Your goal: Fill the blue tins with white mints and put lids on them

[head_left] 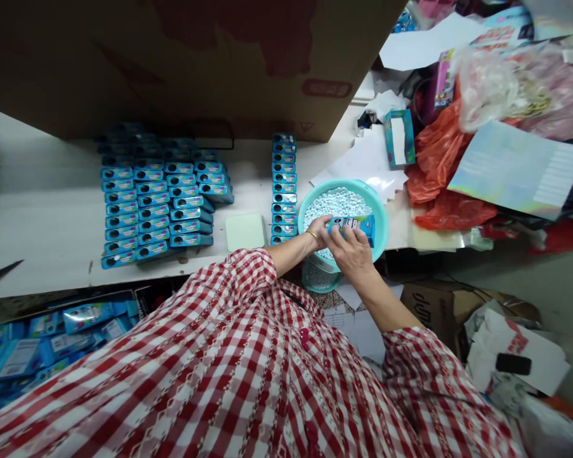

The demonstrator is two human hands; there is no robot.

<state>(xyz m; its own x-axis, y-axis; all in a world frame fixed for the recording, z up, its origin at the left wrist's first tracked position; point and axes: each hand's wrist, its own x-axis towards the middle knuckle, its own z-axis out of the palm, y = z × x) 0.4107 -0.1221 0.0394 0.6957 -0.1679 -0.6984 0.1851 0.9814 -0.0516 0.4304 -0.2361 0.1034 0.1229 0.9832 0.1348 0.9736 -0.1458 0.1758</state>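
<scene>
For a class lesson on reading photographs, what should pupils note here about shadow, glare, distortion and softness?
Head view: the big cardboard box is in deep shadow; the silvery sheet shows a pale rainbow sheen; the checked clothing looks stretched toward the lower corners, probably by a wide lens; small print on the blue packet is too soft to read.

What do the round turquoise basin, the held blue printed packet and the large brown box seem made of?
Round turquoise basin: likely smooth plastic; even colour, rounded rim.
Blue printed packet: perhaps coated card; straight edges, though plastic is possible.
Large brown box: probably matte cardboard, from its dull printed face.
</scene>
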